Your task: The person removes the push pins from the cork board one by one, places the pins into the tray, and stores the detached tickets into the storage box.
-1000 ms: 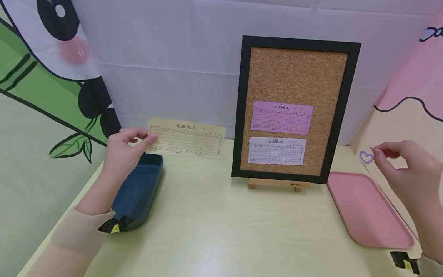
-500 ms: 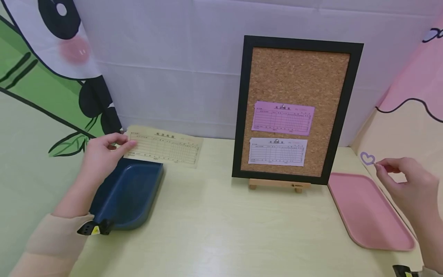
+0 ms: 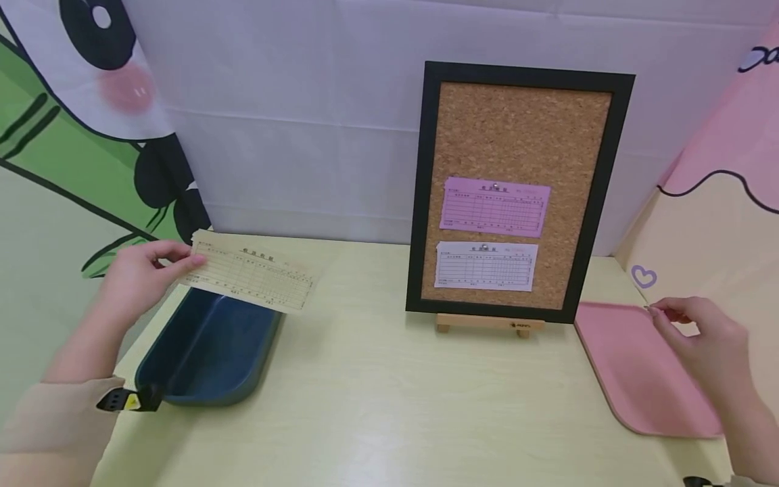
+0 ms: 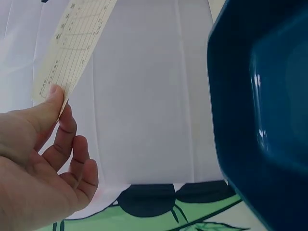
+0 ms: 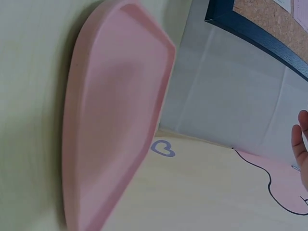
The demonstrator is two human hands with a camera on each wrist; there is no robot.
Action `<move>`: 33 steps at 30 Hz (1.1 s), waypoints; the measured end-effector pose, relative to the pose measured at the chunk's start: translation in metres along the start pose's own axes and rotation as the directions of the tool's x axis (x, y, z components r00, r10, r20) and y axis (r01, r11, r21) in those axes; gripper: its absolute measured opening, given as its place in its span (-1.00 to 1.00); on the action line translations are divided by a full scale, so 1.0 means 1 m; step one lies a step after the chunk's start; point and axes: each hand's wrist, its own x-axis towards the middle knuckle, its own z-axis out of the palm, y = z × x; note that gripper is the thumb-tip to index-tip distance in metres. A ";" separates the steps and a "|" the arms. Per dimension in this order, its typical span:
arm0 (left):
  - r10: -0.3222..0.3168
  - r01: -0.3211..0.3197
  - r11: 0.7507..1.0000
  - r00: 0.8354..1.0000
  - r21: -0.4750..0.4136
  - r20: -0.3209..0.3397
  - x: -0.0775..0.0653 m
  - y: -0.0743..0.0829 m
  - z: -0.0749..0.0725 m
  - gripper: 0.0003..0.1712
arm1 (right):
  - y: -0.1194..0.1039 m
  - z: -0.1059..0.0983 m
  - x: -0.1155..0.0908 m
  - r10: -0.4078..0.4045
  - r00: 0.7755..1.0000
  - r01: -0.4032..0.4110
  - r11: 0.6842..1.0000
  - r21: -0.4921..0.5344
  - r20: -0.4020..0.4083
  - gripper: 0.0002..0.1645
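My left hand [image 3: 143,274] pinches a pale yellow receipt slip [image 3: 252,270] by its left end, between thumb and index finger. The slip hangs tilted over the far rim of a deep blue tray [image 3: 243,379]; in the left wrist view the tray's wall stands right of the hand [image 4: 53,144]. At the right, my right hand [image 3: 706,338] pinches a small pin [image 3: 648,308] at the fingertips, mostly hidden, above a flat pink tray [image 3: 645,379]. Only some fingers of that hand [image 5: 302,139] show at the edge of the right wrist view.
A black-framed corkboard [image 3: 523,128] stands on a small wooden easel [image 3: 489,323]. Pinned on it are a pink slip [image 3: 496,210] and, below, a white slip [image 3: 487,269]. A printed cloth backdrop [image 3: 304,162] rises behind the light wooden table [image 3: 389,406].
My left hand has moved left and down with the yellow slip, which now slants over the blue tray. My right hand has come down toward the pink tray, still pinching the pin.
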 end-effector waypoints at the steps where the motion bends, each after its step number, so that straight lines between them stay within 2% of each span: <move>1: 0.012 -0.012 1.000 1.000 0.015 0.000 0.001 -0.002 -0.002 -0.55 | 0.001 0.001 -0.001 0.004 1.000 -0.004 1.000 0.002 0.006 -0.83; 10: 0.053 -0.063 0.993 0.994 0.105 0.095 0.019 -0.017 -0.021 -0.51 | 0.013 0.001 -0.008 -0.006 0.998 0.006 1.000 -0.006 0.060 -0.74; 16: 0.135 -0.154 0.977 0.982 0.147 0.130 0.032 -0.023 -0.029 -0.66 | 0.024 0.002 -0.013 -0.022 0.992 0.025 0.999 -0.023 0.124 -0.68; 21: 0.182 -0.216 0.954 0.968 0.207 0.173 0.040 -0.028 -0.033 -0.77 | 0.035 0.002 -0.016 -0.023 0.983 0.026 1.000 -0.015 0.180 -0.64; 25: 0.178 -0.234 0.939 0.958 0.252 0.225 0.048 -0.033 -0.033 -0.78 | 0.041 0.002 -0.017 -0.038 0.976 0.043 0.999 -0.017 0.213 -0.64; 29: 0.144 -0.225 0.936 0.947 0.270 0.287 0.056 -0.035 -0.032 -0.73 | 0.044 0.002 -0.018 -0.034 0.967 0.041 0.999 -0.019 0.251 -0.69; 33: 0.164 -0.262 0.921 0.932 0.288 0.323 0.059 -0.034 -0.031 -0.81 | 0.047 0.004 -0.019 -0.032 0.959 0.037 0.999 -0.013 0.282 -0.69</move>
